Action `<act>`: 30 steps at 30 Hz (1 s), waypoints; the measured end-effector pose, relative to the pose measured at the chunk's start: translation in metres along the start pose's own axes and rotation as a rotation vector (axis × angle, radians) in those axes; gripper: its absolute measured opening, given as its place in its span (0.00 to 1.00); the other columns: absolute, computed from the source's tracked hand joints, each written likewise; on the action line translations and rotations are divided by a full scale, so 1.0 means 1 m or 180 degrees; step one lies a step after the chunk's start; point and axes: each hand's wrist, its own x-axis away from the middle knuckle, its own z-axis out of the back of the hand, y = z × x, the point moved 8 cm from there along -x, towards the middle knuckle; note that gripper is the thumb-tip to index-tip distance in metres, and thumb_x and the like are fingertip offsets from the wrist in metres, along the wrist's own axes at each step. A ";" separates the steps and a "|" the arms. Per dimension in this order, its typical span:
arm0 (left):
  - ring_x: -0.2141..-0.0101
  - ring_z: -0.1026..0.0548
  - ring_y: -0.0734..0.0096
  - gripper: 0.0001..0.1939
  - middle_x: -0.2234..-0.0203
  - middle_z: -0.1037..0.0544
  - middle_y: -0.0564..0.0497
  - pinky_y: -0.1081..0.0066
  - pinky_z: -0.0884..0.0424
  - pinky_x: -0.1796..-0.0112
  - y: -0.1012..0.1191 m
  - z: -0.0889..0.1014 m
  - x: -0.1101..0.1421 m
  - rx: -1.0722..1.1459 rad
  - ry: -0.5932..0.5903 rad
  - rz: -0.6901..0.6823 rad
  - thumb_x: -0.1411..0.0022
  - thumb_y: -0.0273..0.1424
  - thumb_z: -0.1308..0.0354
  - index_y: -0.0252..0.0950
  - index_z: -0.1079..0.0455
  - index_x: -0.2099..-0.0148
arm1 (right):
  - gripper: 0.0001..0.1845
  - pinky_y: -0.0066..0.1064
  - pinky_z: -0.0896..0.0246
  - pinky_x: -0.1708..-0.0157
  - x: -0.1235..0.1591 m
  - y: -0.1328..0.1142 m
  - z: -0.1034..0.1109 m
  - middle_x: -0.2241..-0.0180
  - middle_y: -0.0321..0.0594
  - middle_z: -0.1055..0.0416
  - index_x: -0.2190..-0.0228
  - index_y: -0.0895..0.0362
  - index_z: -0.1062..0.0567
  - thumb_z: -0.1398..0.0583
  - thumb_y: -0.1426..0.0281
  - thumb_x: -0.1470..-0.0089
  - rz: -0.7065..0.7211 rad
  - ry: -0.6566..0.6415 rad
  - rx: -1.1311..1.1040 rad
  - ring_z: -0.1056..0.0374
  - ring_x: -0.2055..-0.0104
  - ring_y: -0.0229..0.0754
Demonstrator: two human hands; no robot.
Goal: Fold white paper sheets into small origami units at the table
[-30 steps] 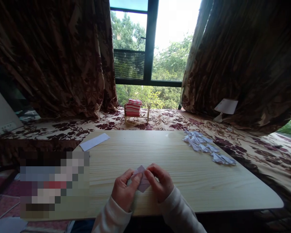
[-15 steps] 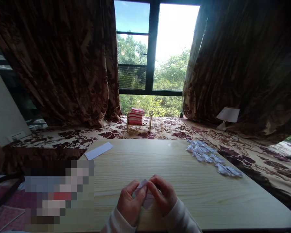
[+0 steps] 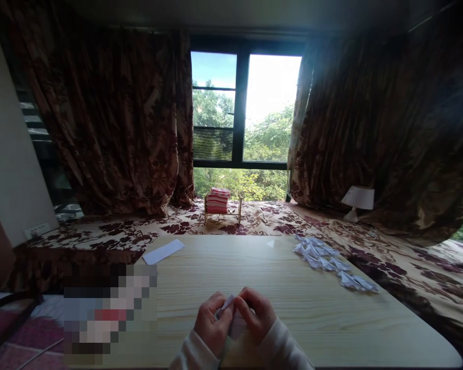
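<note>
Both hands meet at the near edge of a light wooden table [image 3: 254, 267]. My left hand [image 3: 212, 326] and my right hand [image 3: 256, 316] are closed in a pinch on one small folded piece of pale paper [image 3: 227, 304], held between their fingertips just above the tabletop. Most of the paper is hidden by the fingers.
A row of several folded paper pieces [image 3: 332, 259] lies along the table's right edge. A flat white paper slip [image 3: 163, 252] rests at the far left corner. Beyond the table are a patterned cloth, a tiny chair with striped cushions [image 3: 219, 201], a small lamp [image 3: 357, 201], curtains and a window.
The view has tilted upward, so the hands sit lower in the picture. The paper shows less between the fingers than before; it looks folded smaller.
</note>
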 end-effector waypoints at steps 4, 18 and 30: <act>0.76 0.36 0.72 0.16 0.82 0.36 0.53 0.75 0.39 0.74 0.001 -0.001 0.002 0.0000 0.0025 -0.0052 0.46 0.37 0.47 0.33 0.34 0.81 | 0.17 0.31 0.49 0.80 0.002 -0.002 0.002 0.84 0.34 0.43 0.83 0.55 0.37 0.48 0.62 0.46 0.0076 0.0255 0.0105 0.47 0.80 0.37; 0.78 0.36 0.73 0.21 0.83 0.37 0.53 0.76 0.40 0.75 -0.014 -0.001 -0.001 0.0076 0.0214 -0.0038 0.48 0.45 0.46 0.34 0.34 0.83 | 0.17 0.27 0.49 0.80 0.000 0.011 0.000 0.84 0.32 0.43 0.81 0.57 0.35 0.47 0.60 0.48 -0.0202 0.0198 -0.0169 0.47 0.81 0.34; 0.73 0.32 0.69 0.09 0.78 0.29 0.52 0.74 0.37 0.70 -0.001 -0.004 -0.004 0.0198 -0.0187 0.0094 0.50 0.34 0.44 0.33 0.28 0.73 | 0.16 0.26 0.48 0.80 -0.003 0.009 0.014 0.84 0.33 0.41 0.82 0.58 0.33 0.47 0.63 0.48 -0.0177 0.0469 0.0016 0.45 0.80 0.34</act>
